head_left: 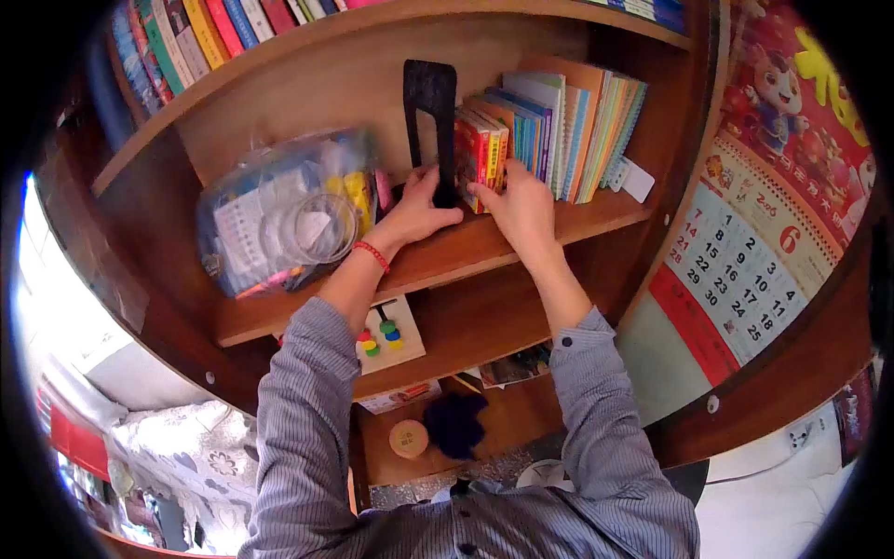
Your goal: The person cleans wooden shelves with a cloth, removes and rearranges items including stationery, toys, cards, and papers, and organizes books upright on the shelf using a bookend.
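On the middle shelf (559,238) a black bookend (447,140) stands upright, left of a row of books. My left hand (416,212) is at its base, with the fingers partly behind it and the thumb pointing right along the shelf. Small red and yellow books (484,158) stand just right of the bookend. My right hand (521,210) holds these books, thumb on their spines and fingers at their right side. Further right, thin notebooks and booklets (587,126) lean in a row.
A clear plastic bag (289,214) of supplies lies left on the shelf. Below are a wooden toy board (391,340), a round box (408,438) and dark cloth (454,424). More books (209,33) line the upper shelf. A calendar (745,252) hangs at right.
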Tool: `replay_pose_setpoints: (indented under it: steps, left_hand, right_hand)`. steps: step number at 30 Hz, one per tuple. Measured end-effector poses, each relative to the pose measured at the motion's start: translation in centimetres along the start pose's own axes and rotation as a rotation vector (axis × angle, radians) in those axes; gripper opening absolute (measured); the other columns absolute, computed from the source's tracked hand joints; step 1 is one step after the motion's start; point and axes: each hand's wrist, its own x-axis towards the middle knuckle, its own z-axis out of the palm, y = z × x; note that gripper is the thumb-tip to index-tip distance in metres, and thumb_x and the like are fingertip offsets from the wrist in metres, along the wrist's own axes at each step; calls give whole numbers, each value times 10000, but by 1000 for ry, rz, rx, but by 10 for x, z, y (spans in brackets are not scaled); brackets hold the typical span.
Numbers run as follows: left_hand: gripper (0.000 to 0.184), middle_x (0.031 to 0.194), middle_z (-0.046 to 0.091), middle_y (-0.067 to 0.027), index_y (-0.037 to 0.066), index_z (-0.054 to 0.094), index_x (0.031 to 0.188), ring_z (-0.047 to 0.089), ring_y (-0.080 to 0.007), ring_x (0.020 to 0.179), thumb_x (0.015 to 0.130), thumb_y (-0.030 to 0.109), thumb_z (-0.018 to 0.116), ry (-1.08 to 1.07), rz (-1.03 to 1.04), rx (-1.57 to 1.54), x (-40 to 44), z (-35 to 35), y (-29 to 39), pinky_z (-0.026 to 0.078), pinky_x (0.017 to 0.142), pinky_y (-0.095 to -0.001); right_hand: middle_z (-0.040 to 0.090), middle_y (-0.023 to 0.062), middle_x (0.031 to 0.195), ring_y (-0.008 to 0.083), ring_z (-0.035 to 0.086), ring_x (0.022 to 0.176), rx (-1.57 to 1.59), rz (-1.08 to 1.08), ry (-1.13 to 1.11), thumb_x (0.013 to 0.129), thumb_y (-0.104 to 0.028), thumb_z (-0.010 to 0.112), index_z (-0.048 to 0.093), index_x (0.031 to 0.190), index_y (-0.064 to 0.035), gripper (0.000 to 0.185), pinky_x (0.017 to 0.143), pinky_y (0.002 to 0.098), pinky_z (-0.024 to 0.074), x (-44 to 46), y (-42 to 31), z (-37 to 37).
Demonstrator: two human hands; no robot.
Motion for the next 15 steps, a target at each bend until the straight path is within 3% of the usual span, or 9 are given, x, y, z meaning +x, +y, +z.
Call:
replay_pose_setpoints:
  steps: [8,11,15]
  left_hand:
    - [678,1260,348,-243,62,465,1206,302,-378,1235,623,306,709,61,-78,290,3,-3,4,295,1038,-394]
    - [634,1238,361,-229,62,465,1166,311,-371,1222,623,283,706,21,-12,116,6,0,-4,274,1051,-399]
    - [615,1214,374,-209,68,443,1163,314,-368,1212,628,245,690,-6,72,129,6,-3,1,260,1061,-398]
  right_hand:
    - [624,225,734,386,628,729,28,-18,-29,695,-297,762,532,898,22,443,643,449,503,-2,2,0]
    - [622,223,723,387,627,722,67,-97,-15,695,-265,766,521,877,29,424,634,446,505,-9,4,-2]
    - [625,217,737,382,628,733,-21,-42,-71,704,-243,759,523,885,23,400,641,441,507,-6,3,1]
